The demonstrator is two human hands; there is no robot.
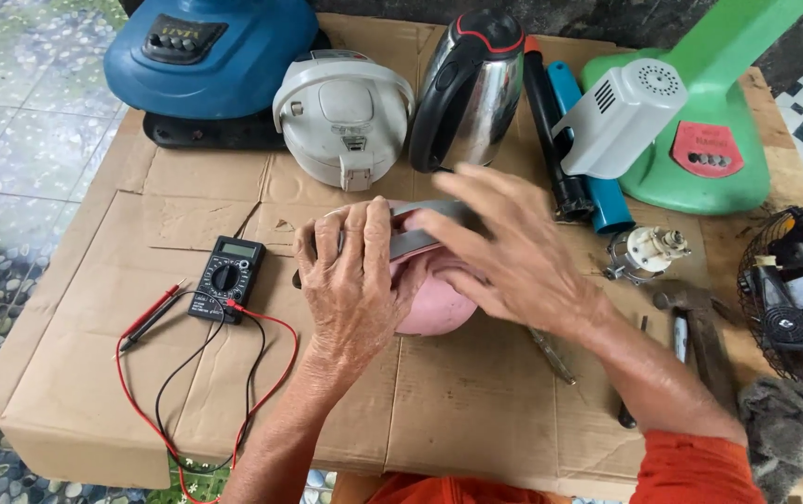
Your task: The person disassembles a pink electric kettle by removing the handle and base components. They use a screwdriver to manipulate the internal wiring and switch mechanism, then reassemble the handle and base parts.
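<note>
Pink rounded appliance (439, 308) sits near the middle of the flattened cardboard (476, 411) that covers the table, with a grey metal strip (420, 238) lying across its top. Behind it, along the far edge, stand the biggest things: a blue fan base (210, 56) at the far left corner and a green fan base (700, 149) at the far right, with a white motor housing (621, 117) resting against the green one. Between them are a white rice cooker (344, 117), a steel kettle with a black handle (471, 89) and dark and blue tubes (574, 149). At the right edge a fan guard with a black motor (798, 294) hangs partly out of view, and a grey rag (784, 425) lies at the near right corner. The left hand (350, 280) lies curled over the appliance's left side, fingers pressing on the strip. The right hand (504, 247) lies open and flat across the strip and the appliance's top, gripping nothing. A multimeter (226, 278) with red and black leads (187, 373) lies just left of the left hand. The near left cardboard offers the widest bare room; a small white motor part (649, 252), a hammer (700, 327) and a screwdriver (551, 355) crowd the right.
</note>
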